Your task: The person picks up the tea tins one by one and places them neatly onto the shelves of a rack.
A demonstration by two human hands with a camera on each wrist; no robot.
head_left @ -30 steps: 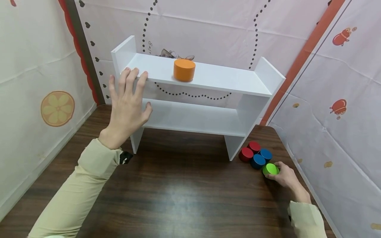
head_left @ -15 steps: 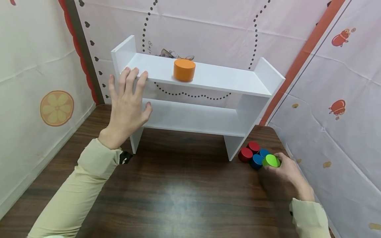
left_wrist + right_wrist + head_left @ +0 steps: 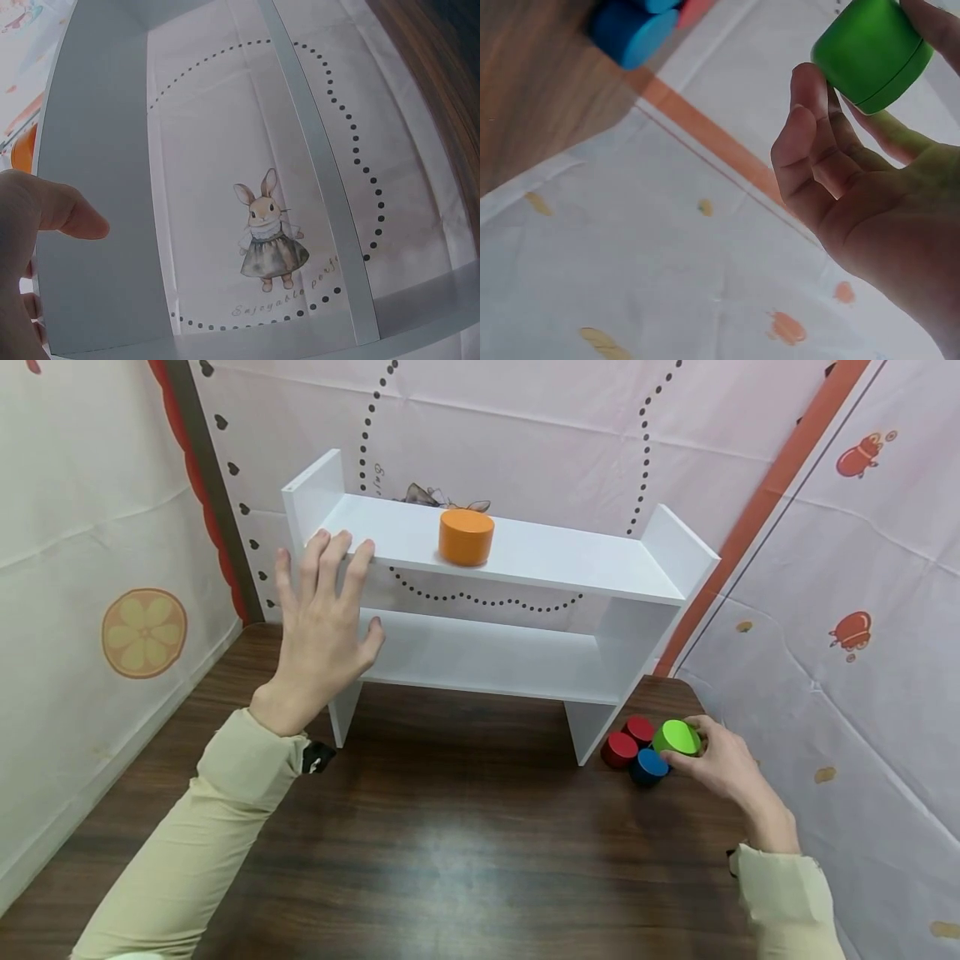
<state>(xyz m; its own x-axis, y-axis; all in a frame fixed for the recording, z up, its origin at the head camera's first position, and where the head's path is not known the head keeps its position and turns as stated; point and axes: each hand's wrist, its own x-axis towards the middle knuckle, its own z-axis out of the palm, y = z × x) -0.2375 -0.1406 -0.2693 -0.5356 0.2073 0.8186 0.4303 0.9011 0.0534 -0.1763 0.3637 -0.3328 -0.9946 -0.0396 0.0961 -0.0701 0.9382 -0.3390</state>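
we pinch the green block between the thumb and fingers of our right hand, holding it above the worktop, near the red blocks and the blue blocks. our left hand has its fingers spread, the tips at the front edge of the white shelf, left of the orange block.

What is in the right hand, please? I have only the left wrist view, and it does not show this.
Observer: The right hand holds a green cylinder.
Operator: Thank you. Is there also something red?
Observer: Yes, two red cylinders stand on the table beside the white shelf, at its right end.
Operator: And something blue?
Observer: The right wrist view shows two blue cylinders, close together.
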